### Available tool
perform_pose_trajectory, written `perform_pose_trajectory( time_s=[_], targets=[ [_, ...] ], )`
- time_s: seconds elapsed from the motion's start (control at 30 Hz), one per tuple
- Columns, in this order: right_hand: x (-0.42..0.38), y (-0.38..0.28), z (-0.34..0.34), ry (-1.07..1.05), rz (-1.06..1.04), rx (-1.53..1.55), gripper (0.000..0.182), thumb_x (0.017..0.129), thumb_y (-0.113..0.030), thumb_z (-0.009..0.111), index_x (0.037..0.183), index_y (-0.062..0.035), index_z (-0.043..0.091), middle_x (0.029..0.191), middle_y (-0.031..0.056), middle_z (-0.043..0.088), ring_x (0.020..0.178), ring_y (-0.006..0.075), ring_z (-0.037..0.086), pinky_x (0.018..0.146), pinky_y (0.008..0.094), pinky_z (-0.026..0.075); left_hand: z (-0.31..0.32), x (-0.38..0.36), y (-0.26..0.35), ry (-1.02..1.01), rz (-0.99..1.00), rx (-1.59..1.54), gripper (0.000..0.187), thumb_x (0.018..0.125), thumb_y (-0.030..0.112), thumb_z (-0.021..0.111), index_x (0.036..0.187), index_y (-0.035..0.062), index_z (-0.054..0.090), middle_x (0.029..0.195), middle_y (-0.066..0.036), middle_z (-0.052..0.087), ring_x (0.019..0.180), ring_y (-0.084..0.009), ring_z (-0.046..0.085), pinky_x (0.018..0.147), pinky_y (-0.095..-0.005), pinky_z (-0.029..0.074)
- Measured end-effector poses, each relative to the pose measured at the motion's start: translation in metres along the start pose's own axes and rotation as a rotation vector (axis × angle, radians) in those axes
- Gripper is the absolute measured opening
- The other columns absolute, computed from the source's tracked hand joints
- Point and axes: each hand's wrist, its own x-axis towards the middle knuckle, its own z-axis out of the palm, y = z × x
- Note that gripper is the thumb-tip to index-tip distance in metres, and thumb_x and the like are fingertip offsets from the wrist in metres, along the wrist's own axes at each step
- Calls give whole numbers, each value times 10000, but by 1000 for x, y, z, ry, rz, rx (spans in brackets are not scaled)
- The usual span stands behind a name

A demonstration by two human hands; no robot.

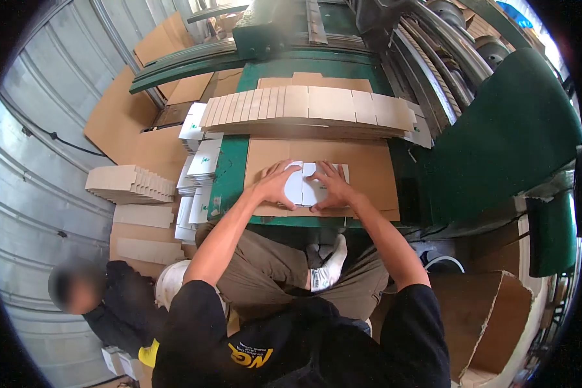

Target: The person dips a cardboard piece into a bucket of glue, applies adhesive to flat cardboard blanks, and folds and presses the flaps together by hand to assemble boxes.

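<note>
White card pieces lie side by side on a brown cardboard sheet on the green machine bed. My left hand rests on their left part, fingers spread, thumb near the front edge. On the right part lies my right hand, its fingers apart and curved over the card. Both hands press against the white pieces. Whether they grip any piece firmly is hard to see. Behind them a long row of brown flat cartons runs across the bed.
Stacks of white cartons stand left of the bed, with brown cartons farther left. A green machine guard is at the right. Another person is at the lower left. An open cardboard box stands lower right.
</note>
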Motion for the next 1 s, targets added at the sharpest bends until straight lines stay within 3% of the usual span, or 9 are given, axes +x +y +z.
perform_pose_trajectory(
  time_s=[0.13, 0.2, 0.37, 0.63, 0.73, 0.83, 0.9, 0.93, 1.0],
  targets=[
    [0, 0, -2, -19, 5, 22, 1031, 548, -569, 965, 1437, -228, 569, 1681, 270, 219, 1588, 466, 117, 1253, 670, 25, -4, 1, 4, -69, -34, 41, 1279, 475, 479, 994, 1575, 218, 396, 1698, -163, 237, 1570, -398, 207, 1206, -647, 212],
    [0, -3, -3, -18, 30, 39, 1018, 531, -531, 976, 1426, -262, 572, 1678, 253, 230, 1586, 470, 101, 1251, 679, 18, -5, 0, 6, -75, -42, 40, 1280, 472, 480, 994, 1575, 221, 396, 1701, -163, 229, 1573, -396, 200, 1203, -653, 210],
    [-1, -3, -2, 2, 37, 22, 1019, 546, -576, 964, 1427, -235, 582, 1674, 265, 241, 1582, 470, 136, 1260, 653, 40, -6, -1, 9, -83, -59, 47, 1302, 455, 484, 1000, 1580, 222, 399, 1706, -165, 212, 1582, -390, 182, 1203, -670, 196],
    [-1, -4, 2, 69, 47, 81, 993, 519, -543, 978, 1398, -264, 608, 1674, 258, 258, 1577, 465, 171, 1254, 664, 38, -9, 5, -3, -141, -83, 14, 950, 772, 583, 817, 1579, 227, 465, 1724, -119, 232, 1590, -367, 195, 1206, -682, 207],
    [-2, 0, 6, 73, 50, 90, 1044, 515, -545, 978, 1441, -272, 579, 1673, 273, 254, 1577, 467, 172, 1257, 658, 39, -6, 3, -2, -98, -68, 0, 953, 769, 566, 829, 1579, 228, 458, 1719, -119, 251, 1587, -361, 214, 1201, -698, 198],
    [0, -9, -1, 56, 44, 61, 1126, 529, -557, 970, 1526, -314, 506, 1685, 282, 208, 1580, 481, 142, 1238, 705, 50, -7, 3, 1, -96, -72, -11, 949, 769, 542, 840, 1577, 224, 457, 1714, -128, 268, 1586, -358, 225, 1184, -724, 200],
    [-1, -31, -17, -127, 104, -125, 1120, 607, -563, 940, 1585, -383, 425, 1706, 282, 124, 1587, 492, 86, 1192, 783, 79, -7, 5, 2, -96, -84, -4, 955, 767, 526, 849, 1575, 208, 453, 1713, -130, 269, 1588, -355, 221, 1178, -739, 199],
    [1, -35, -15, -125, 103, -128, 1120, 607, -563, 940, 1585, -383, 425, 1706, 282, 124, 1587, 492, 86, 1192, 783, 79, -6, 6, 2, -99, -92, 4, 961, 765, 510, 858, 1574, 193, 448, 1713, -131, 270, 1591, -353, 218, 1171, -755, 199],
    [3, -41, -15, -248, 194, -216, 1017, 705, -564, 883, 1590, -436, 400, 1722, 264, 54, 1590, 494, 38, 1142, 842, 119, -6, 8, 4, -103, -108, 10, 968, 761, 501, 865, 1571, 176, 444, 1713, -132, 269, 1593, -354, 211, 1172, -761, 197]
  ],
)
